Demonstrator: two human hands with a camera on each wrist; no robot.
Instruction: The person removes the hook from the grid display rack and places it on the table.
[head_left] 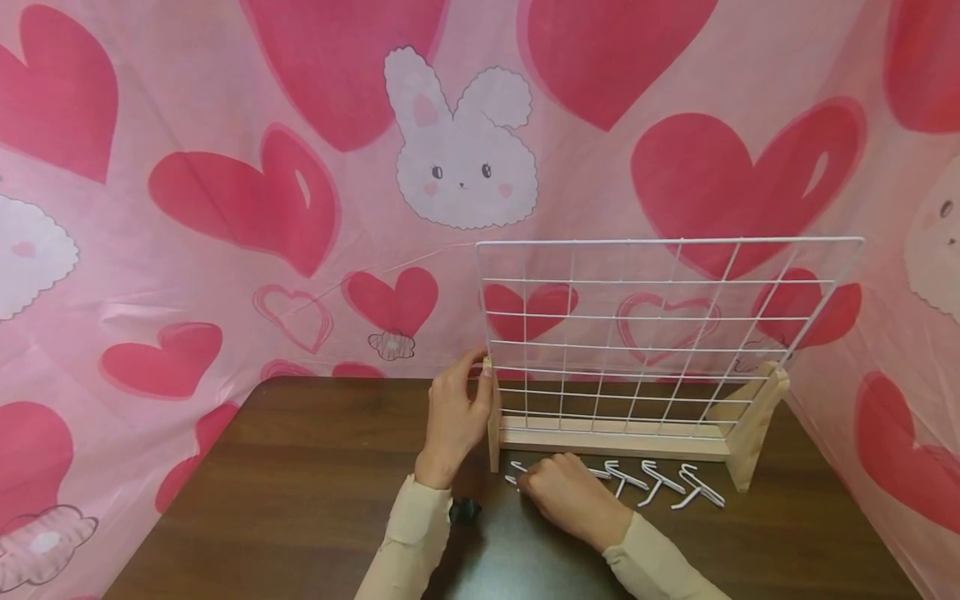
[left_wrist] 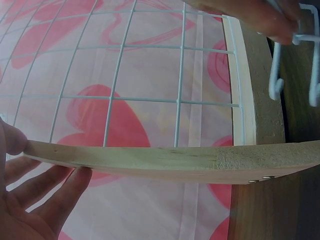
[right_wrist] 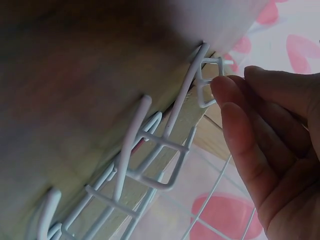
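A white wire grid panel [head_left: 645, 342] stands tilted in a pale wooden stand [head_left: 615, 437]. My left hand [head_left: 457, 417] grips the top of the stand's left side piece [left_wrist: 150, 159], thumb on one face and fingers [left_wrist: 65, 195] on the other. In front of the stand my right hand [head_left: 573, 500] bends over the left end of a row of white metal hooks [head_left: 660, 483]. Its fingertips [right_wrist: 220, 90] pinch one white hook [right_wrist: 202, 90], partly hidden by them. Several other hooks [right_wrist: 155, 145] lie to its right, prongs towards the front.
The stand's right side piece [head_left: 757, 429] rises beyond the hooks. Brown wood-grain tabletop [head_left: 315, 483] extends to the left and front. Behind it hangs a pink cloth [head_left: 225, 100] with hearts and rabbits. A small black object [head_left: 465, 511] is by the left wrist.
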